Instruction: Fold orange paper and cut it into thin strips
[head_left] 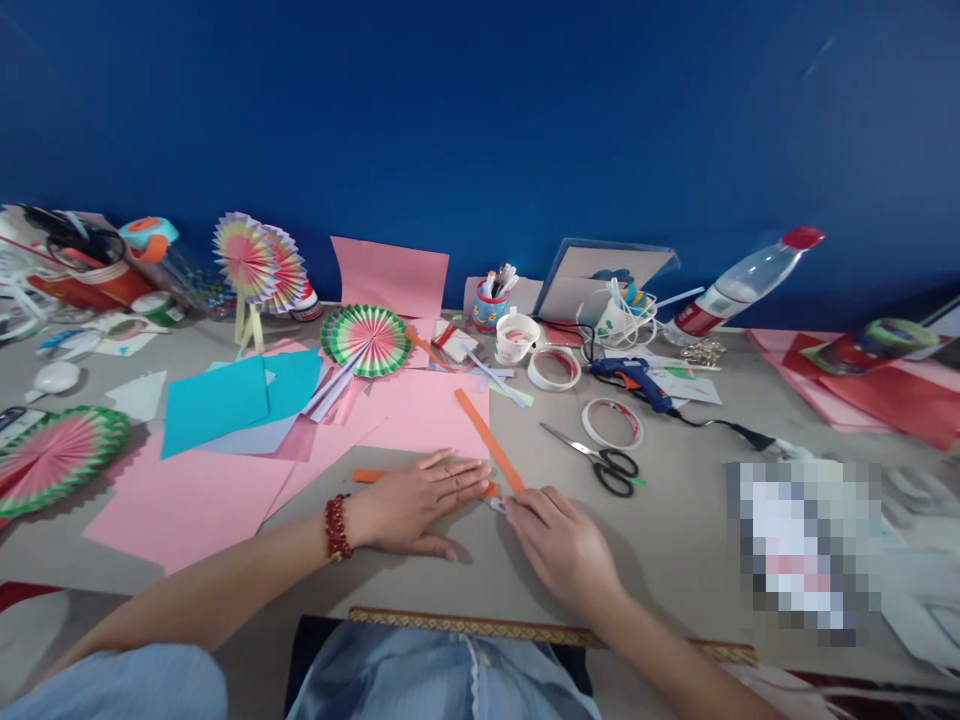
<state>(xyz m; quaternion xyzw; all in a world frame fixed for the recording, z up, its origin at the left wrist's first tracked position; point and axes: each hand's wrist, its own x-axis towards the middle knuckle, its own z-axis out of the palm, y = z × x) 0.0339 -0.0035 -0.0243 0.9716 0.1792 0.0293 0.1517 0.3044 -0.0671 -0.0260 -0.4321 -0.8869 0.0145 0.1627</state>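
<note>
My left hand (pixel 421 503) lies flat, palm down, across one orange paper strip (pixel 367 476); its ends show on either side of the fingers. My right hand (pixel 561 545) is closed, its fingertips down on the near end of another orange strip (pixel 486 432), which slants away to the upper left. Between the two hands shows a small pale piece (pixel 496 505), too small to name. Black-handled scissors (pixel 600 458) lie partly open to the right, beside a roll of white tape (pixel 612 424).
Pink paper sheets (pixel 202 505) and blue sheets (pixel 214 408) cover the left side. Behind them stands a green-edged pleated paper fan (pixel 367 341). A glue gun (pixel 634 381) with its cord, another tape roll (pixel 554 369) and a tilted bottle (pixel 739 290) are at the right, before a blue wall.
</note>
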